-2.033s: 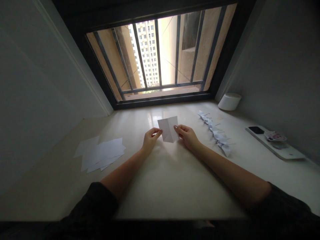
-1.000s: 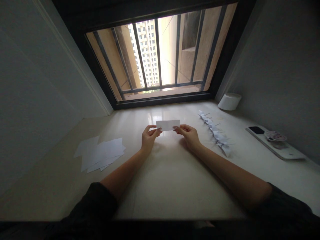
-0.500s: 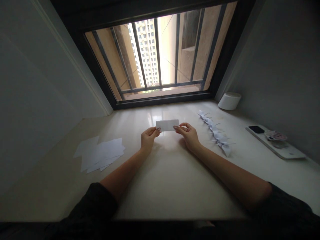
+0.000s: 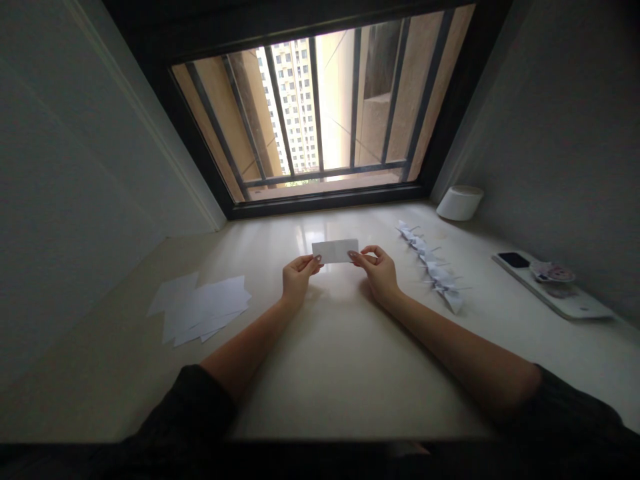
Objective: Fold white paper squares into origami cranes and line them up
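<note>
A folded sheet of white paper [image 4: 334,251], a narrow rectangle with a faint crease down its middle, is held up over the white surface [image 4: 350,373]. My left hand [image 4: 299,275] pinches its lower left corner between thumb and fingers. At the lower right corner, my right hand [image 4: 379,270] grips it the same way, with the index finger curled above the thumb. Off to the right lies a row of several small folded white paper pieces [image 4: 433,267] with pointed tips. Loose square white paper sheets [image 4: 205,307] overlap on the left.
A white phone [image 4: 555,287] with a decorated grip on its back lies at the right, near the wall. Behind it stands a white rounded object [image 4: 459,203] in the corner. A dark-framed window [image 4: 330,200] with bars rises at the back.
</note>
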`<act>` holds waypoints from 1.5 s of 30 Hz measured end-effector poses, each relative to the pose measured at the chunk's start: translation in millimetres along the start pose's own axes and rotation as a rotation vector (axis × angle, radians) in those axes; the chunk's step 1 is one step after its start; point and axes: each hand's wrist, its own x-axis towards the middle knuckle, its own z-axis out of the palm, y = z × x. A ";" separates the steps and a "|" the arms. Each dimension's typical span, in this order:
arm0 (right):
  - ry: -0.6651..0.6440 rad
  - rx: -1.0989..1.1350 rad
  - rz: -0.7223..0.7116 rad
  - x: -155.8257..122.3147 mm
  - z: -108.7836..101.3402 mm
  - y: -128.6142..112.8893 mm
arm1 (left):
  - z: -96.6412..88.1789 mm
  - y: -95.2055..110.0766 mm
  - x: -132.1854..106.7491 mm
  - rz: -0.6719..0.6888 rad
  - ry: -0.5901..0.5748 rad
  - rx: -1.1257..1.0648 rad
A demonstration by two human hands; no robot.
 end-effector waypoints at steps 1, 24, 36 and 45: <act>0.005 -0.010 0.000 0.1 0.0 0.0 | 0.0 0.0 0.0 -0.002 0.001 0.001; 0.069 -0.057 -0.079 -2.6 2.9 -1.8 | 0.9 2.0 -1.4 -0.021 -0.019 0.052; 0.016 -0.025 -0.117 0.7 -1.0 -1.8 | 1.5 8.1 -4.5 -0.006 -0.250 0.249; -0.012 -0.027 -0.098 -3.5 2.8 -2.2 | 2.9 9.0 -6.6 -0.029 -0.205 0.372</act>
